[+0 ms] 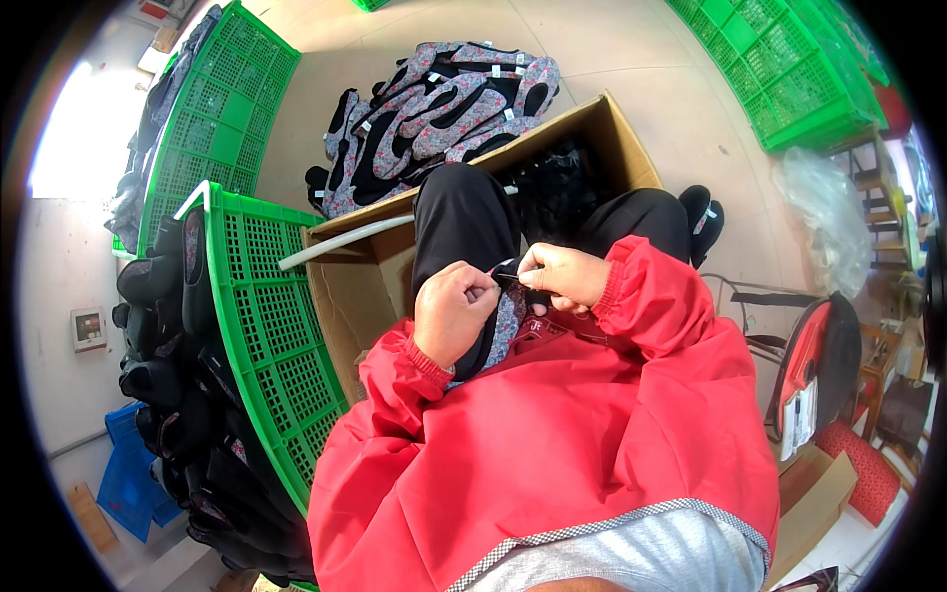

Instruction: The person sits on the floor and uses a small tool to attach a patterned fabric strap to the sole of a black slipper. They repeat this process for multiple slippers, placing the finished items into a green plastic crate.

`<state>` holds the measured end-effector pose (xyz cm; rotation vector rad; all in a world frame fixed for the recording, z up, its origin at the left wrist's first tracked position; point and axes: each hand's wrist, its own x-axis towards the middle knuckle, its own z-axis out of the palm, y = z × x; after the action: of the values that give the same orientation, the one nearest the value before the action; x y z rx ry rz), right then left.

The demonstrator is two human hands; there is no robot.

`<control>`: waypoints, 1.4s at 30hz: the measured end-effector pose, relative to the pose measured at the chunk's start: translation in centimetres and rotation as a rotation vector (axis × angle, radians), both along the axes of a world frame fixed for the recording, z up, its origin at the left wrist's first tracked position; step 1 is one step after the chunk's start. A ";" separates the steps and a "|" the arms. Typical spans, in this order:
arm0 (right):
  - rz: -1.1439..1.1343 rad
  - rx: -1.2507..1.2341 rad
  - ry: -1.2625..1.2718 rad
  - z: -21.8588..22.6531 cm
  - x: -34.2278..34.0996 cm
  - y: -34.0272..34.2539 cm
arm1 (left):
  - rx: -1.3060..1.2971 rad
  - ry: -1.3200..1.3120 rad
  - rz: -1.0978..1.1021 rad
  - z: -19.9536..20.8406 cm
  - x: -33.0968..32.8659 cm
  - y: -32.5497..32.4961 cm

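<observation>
In my lap lies a grey floral slipper-shaped piece (506, 321) with black fabric by it, partly hidden by my hands and sleeves. My left hand (452, 311) is closed at its left edge, thumb and fingers pressed together; whatever it pinches is too small to make out. Close by on the right, my right hand (564, 276) is closed in a pinch on a thin dark item (508, 275), which stretches toward the left fingertips. Whether it is a needle, a hook or a thread cannot be made out.
An open cardboard box (623, 138) with black items stands around my knees, a white tube (345, 240) across its left side. Beyond is a pile of floral slippers (434, 123). Green crates (266, 326) flank the left, another crate (779, 74) far right. A red-black stool (824, 345) stands right.
</observation>
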<state>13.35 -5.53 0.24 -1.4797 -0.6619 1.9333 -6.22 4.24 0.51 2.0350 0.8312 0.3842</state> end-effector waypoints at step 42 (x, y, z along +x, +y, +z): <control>-0.638 0.465 -0.240 -5.7 -3.7 -0.6 | -0.067 -0.057 -0.145 -2.5 6.1 6.9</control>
<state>9.63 -6.10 -5.49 -1.4032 -0.5928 1.0481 -0.15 11.18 -2.03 1.9987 0.6487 0.3269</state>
